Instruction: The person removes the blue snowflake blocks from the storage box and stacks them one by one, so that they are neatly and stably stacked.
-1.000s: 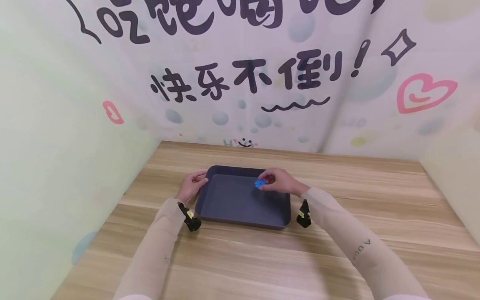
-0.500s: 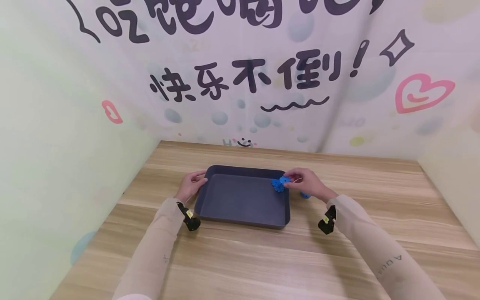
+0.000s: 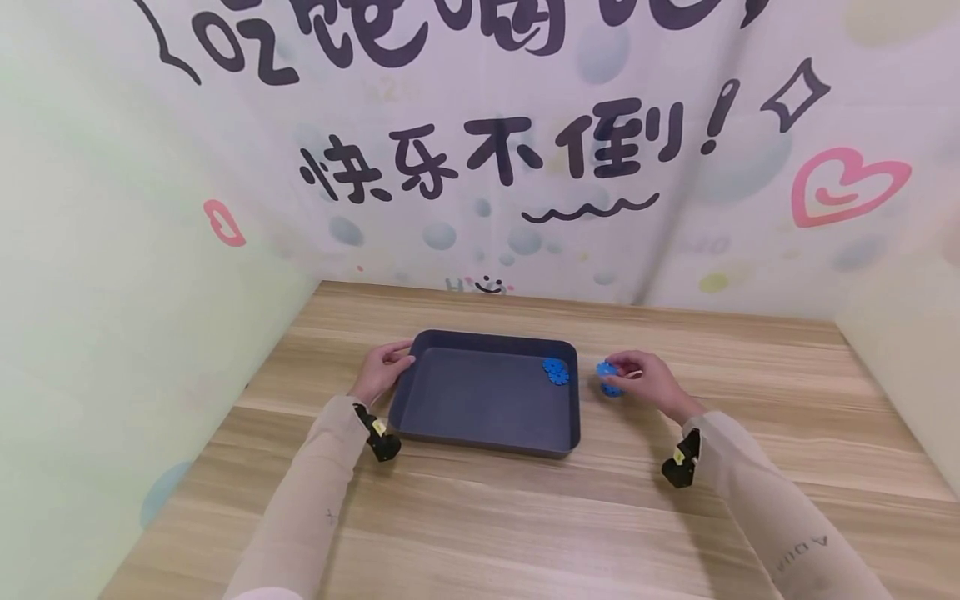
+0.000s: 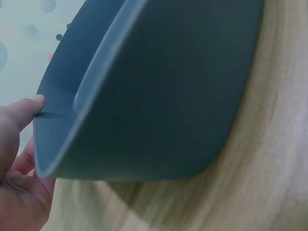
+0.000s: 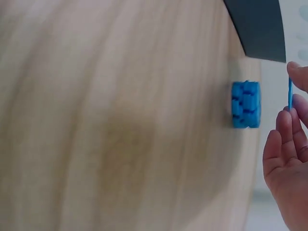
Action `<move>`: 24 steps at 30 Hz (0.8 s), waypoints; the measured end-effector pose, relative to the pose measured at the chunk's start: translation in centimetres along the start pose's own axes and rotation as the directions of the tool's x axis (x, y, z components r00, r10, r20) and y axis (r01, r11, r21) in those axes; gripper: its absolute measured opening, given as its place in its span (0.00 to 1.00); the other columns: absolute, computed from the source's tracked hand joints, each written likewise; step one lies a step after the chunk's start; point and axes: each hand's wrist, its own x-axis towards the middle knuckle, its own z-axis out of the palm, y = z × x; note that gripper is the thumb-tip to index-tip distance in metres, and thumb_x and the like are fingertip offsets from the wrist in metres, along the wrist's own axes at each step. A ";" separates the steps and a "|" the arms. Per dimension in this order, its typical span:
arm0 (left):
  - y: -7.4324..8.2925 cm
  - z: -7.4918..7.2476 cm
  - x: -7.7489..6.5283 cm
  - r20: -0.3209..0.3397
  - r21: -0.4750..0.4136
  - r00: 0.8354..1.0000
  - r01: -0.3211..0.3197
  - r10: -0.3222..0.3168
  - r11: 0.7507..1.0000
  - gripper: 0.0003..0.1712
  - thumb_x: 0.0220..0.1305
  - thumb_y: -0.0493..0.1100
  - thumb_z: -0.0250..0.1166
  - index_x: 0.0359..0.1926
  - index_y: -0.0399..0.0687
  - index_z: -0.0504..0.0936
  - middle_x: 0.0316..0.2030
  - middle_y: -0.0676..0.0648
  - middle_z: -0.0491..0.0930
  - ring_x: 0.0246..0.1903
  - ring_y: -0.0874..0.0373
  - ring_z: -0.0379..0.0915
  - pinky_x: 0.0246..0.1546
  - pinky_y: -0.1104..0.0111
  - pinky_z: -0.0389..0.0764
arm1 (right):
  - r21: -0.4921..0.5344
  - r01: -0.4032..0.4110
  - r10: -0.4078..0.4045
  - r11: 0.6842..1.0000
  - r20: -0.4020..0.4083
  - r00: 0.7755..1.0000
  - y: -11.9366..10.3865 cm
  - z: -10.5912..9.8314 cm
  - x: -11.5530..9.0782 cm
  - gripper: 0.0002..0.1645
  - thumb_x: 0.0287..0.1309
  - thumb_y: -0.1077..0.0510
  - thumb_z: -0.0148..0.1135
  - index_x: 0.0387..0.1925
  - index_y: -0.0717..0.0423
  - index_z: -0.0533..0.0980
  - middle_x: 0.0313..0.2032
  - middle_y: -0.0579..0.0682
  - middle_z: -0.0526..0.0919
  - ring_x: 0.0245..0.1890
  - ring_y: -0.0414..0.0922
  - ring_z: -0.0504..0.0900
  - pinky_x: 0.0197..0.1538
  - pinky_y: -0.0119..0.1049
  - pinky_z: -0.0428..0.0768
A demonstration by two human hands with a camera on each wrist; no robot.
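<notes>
My left hand (image 3: 382,372) holds the left rim of a dark grey rectangular tray (image 3: 480,442), thumb on the inner side and fingers outside, as the left wrist view shows at the wall (image 4: 154,106). Inside the tray's far right corner lie overlapping blue notched discs (image 3: 556,372). To the right of the tray, my right hand (image 3: 651,380) pinches one thin blue disc (image 5: 290,94), seen edge-on in the right wrist view, between thumb and fingertips. Just below it on the table stands a short stack of blue discs (image 5: 246,104).
The wood-grain table (image 3: 480,525) carries the tray and the stack. Behind it hangs a white printed cloth (image 3: 465,242) with dark lettering, and pale walls close off both sides. A small black camera (image 3: 681,467) is strapped to the right wrist.
My right hand has moved right, from over the tray past its right rim to above the stack. The blue discs in the tray's corner now show fully. The left hand stays put.
</notes>
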 end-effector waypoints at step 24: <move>-0.1 -0.1 0.2 0.007 -0.002 0.999 0.043 -0.043 0.999 0.21 0.58 0.39 0.59 0.54 0.40 0.72 0.38 0.36 0.77 0.35 0.48 0.73 0.30 0.72 0.72 | -0.003 -0.056 0.056 0.998 0.017 0.998 1.5 0.1 -1.0 0.24 0.51 0.59 0.62 0.48 0.69 0.71 0.45 0.66 0.73 0.43 0.57 0.74 0.40 0.39 0.77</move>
